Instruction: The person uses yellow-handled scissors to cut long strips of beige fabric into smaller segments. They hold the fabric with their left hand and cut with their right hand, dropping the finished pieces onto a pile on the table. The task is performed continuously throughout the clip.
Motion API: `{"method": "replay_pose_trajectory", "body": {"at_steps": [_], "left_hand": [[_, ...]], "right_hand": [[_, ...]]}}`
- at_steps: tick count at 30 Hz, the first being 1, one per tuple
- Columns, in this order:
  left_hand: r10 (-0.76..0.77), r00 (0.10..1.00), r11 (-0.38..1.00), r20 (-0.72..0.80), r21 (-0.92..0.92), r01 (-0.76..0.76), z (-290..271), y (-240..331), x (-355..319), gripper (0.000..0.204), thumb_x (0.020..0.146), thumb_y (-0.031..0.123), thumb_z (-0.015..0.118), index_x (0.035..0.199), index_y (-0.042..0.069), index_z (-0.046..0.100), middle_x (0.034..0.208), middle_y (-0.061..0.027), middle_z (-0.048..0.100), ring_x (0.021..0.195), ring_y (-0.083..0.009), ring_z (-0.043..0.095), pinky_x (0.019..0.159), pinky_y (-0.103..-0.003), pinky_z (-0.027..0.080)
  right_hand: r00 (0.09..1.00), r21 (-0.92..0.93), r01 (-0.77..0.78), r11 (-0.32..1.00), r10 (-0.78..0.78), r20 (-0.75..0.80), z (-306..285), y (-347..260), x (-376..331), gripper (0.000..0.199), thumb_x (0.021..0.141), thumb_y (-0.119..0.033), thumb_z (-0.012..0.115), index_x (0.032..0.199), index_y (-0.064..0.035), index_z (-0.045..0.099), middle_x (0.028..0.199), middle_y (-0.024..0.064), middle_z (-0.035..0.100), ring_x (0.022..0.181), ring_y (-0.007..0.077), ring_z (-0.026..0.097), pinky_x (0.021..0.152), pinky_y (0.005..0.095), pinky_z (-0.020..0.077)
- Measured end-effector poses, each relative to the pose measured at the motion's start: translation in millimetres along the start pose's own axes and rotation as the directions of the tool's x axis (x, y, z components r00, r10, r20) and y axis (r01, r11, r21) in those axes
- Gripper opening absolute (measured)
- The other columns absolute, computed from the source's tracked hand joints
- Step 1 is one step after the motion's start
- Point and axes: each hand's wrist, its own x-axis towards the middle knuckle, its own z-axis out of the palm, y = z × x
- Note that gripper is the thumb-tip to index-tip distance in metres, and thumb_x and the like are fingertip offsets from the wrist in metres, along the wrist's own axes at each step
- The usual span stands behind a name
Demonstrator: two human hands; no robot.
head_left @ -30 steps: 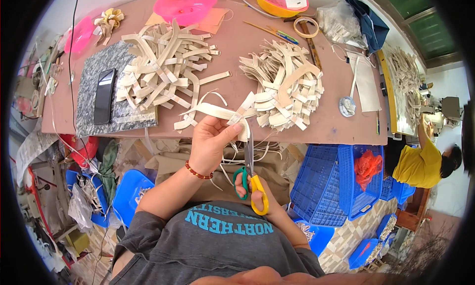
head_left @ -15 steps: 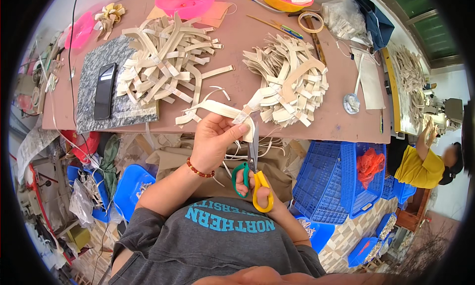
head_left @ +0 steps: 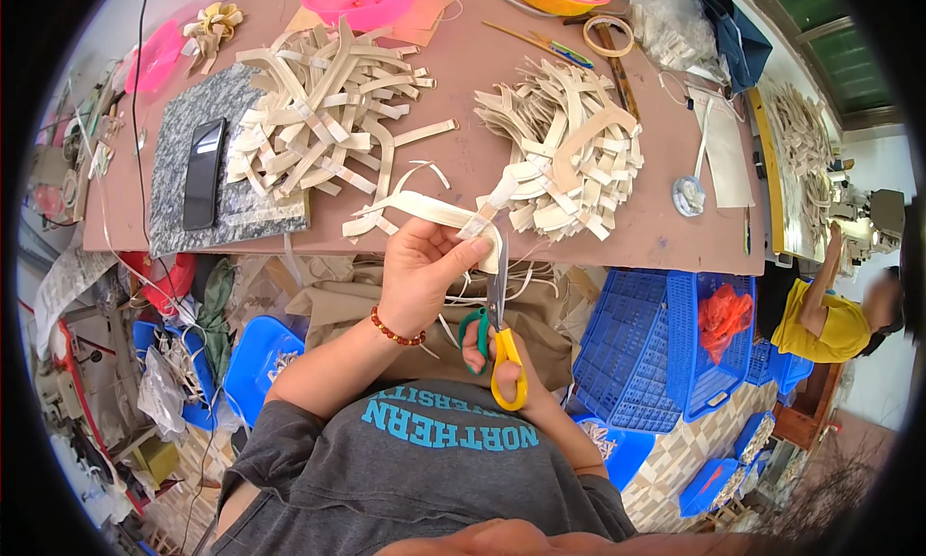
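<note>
Cream fabric strap (head_left: 424,206) in one hand, scissors (head_left: 498,303) in the other

The strap is pinched between the thumb and fingers of the left hand (head_left: 422,271), at the front edge of a brown bench (head_left: 666,238). The right hand (head_left: 532,375) grips the scissors' green and yellow handles, blades pointing toward the bench beside the strap's lower end. Beyond lie a left pile (head_left: 318,112) and a right pile (head_left: 569,161) of similar straps.

Broad pinkish-brown desk (head_left: 656,238); yellow-edged second desk (head_left: 769,175) at right. Floor (head_left: 666,460) tiled beige and brown. White wall (head_left: 876,165); green-paned window (head_left: 849,59) upper right. Bright light.
</note>
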Motion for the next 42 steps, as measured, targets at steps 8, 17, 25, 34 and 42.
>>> {"method": "replay_pose_trajectory", "body": {"at_steps": [8, 17, 25, 34, 42], "left_hand": [[-0.066, 0.994, 0.997, 0.085, 0.056, 0.062, -9, 4, 3, 0.018, 0.080, -0.003, 0.064, 0.098, 0.001, 0.059, 0.086, -0.0050, 0.064, 0.077, -0.0103, 0.061, 0.068, -0.024, 0.050], [-0.184, 0.965, 0.983, 0.189, 0.013, 0.185, -18, 13, 7, 0.023, 0.078, -0.003, 0.065, 0.100, 0.000, 0.059, 0.087, -0.0053, 0.065, 0.077, -0.0106, 0.062, 0.066, -0.024, 0.051], [-0.271, 0.933, 0.962, 0.236, 0.024, 0.273, -20, 18, 9, 0.028, 0.079, 0.000, 0.066, 0.105, 0.001, 0.058, 0.091, -0.0050, 0.063, 0.080, -0.0104, 0.060, 0.070, -0.024, 0.050], [-0.318, 0.837, 0.925, 0.445, -0.049, 0.378, -38, 13, 21, 0.024, 0.079, 0.001, 0.063, 0.102, 0.002, 0.057, 0.086, -0.0049, 0.060, 0.074, -0.0114, 0.057, 0.065, -0.025, 0.047], [-0.207, 0.829, 0.954, 0.520, -0.080, 0.288, -38, 7, 24, 0.015, 0.078, 0.001, 0.062, 0.091, 0.004, 0.055, 0.075, -0.0040, 0.047, 0.071, -0.0180, 0.050, 0.060, -0.028, 0.040]], "right_hand": [[0.995, 0.085, -0.101, 0.991, 0.098, 0.035, -1, -6, -7, 0.087, 0.058, -0.084, 0.050, 0.089, -0.0039, 0.044, 0.068, -0.0019, 0.041, 0.056, 0.0046, 0.038, 0.048, 0.0188, 0.0314], [0.985, 0.126, -0.152, 0.980, 0.139, 0.106, -6, -5, -17, 0.084, 0.057, -0.085, 0.049, 0.083, -0.0045, 0.046, 0.062, -0.0027, 0.040, 0.052, 0.0044, 0.038, 0.046, 0.0189, 0.0308], [0.981, 0.129, -0.183, 0.975, 0.172, 0.089, -10, -6, -26, 0.080, 0.065, -0.081, 0.049, 0.082, -0.0030, 0.047, 0.061, -0.0019, 0.042, 0.051, 0.0048, 0.039, 0.045, 0.0192, 0.0296], [0.976, 0.086, -0.202, 0.975, 0.194, 0.100, -15, -6, -29, 0.057, 0.079, -0.058, 0.057, 0.081, -0.0014, 0.049, 0.065, 0.0003, 0.045, 0.051, 0.0055, 0.043, 0.046, 0.0196, 0.0331], [0.983, 0.014, -0.153, 0.988, 0.151, 0.104, -12, -10, -27, 0.045, 0.085, -0.045, 0.058, 0.077, -0.0011, 0.050, 0.075, 0.0004, 0.047, 0.059, 0.0070, 0.044, 0.053, 0.0209, 0.0348]]}}
